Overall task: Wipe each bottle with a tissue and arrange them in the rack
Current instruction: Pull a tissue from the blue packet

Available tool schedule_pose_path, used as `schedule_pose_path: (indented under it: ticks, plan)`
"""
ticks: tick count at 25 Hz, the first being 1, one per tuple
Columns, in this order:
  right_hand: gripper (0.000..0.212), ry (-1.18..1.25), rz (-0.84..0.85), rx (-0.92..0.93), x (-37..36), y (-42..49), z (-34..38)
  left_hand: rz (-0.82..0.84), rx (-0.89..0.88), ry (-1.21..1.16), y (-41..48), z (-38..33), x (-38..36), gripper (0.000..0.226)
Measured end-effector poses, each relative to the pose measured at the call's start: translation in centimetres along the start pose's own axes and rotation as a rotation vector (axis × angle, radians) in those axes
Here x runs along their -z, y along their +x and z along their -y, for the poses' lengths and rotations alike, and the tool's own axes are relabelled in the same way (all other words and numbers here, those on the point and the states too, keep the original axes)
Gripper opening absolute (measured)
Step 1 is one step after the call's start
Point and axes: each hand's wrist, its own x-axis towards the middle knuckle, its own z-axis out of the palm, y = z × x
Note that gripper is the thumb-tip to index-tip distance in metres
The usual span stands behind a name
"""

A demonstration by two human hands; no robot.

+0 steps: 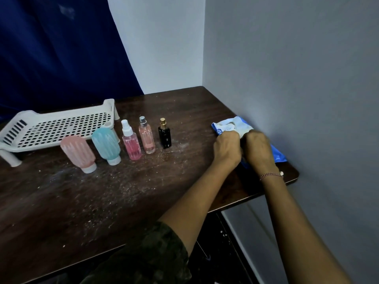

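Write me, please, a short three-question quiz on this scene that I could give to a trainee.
1. True or false: the white rack already holds a bottle.
2. The left hand and the right hand both grip: A. a sponge; B. the tissue pack; C. the white rack.
3. Which bottle in the row stands nearest the tissue pack?

Key: 1. False, the white rack holds nothing. 2. B. 3. The black bottle with the gold cap.
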Motion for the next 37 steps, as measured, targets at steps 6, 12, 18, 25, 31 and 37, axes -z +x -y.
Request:
schedule_pose_path:
  ticks: [6, 12, 18, 25, 31, 37]
  plan:
    - [0.014, 0.137, -0.2, -0.062, 1.0, -0.4, 0.8, -0.148, -0.062, -0.119, 0.7, 0.9, 1.1, 0.019]
    - [0.007, 0.558, -0.248, -0.136, 3.0, -0.9, 3.7, -0.313, -0.11, -0.26, -1.2, 3.2, 5.1, 0.013]
    - [0.016, 1.297, 0.209, -0.211, 3.0, -3.8, 8.5, -0.197, 0.154, -0.589, -5.2, 7.5, 8.9, 0.006]
    - [0.007, 1.326, 0.246, -0.209, 0.1, -7.8, 16.1, -0.301, 0.175, -0.731, -12.3, 13.8, 12.0, 0.004]
    - [0.011, 1.308, 0.103, -0.18, -4.0, -9.6, 23.2, -0.713, 0.203, -0.534, -16.1, 19.3, 14.5, 0.005]
    - [0.02, 1.009, 0.003, -0.016, -5.6, -11.9, 24.8, -0.86, 0.251, -0.557, -14.5, 25.6, 16.7, 0.046]
